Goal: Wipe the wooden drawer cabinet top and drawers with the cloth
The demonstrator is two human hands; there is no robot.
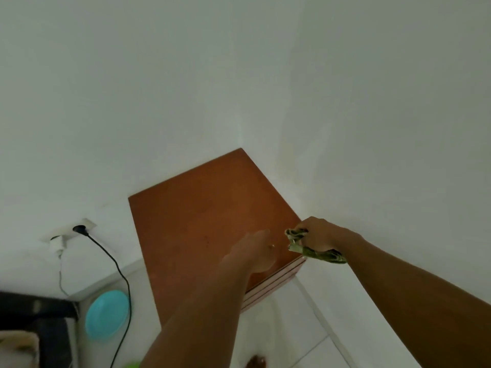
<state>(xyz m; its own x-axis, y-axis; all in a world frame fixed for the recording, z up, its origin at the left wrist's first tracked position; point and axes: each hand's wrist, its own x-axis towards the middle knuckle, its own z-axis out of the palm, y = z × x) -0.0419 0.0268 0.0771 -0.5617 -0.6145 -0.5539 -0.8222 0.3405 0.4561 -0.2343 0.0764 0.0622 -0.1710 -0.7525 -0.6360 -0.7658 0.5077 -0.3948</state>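
Note:
The wooden drawer cabinet stands in a corner between two white walls, its reddish-brown top bare. My right hand is at the cabinet's near right corner, closed around a bunched green patterned cloth that hangs out on both sides of the fist. My left hand hovers over the near part of the top, blurred, fingers extended and holding nothing. The edges of the drawer fronts show just under the top's front edge; the rest of the drawers are hidden.
A wall socket with a black plug and cable is to the cabinet's left. A turquoise plastic bowl sits on the floor below. A dark piece of furniture is at the lower left. White tiled floor lies beneath.

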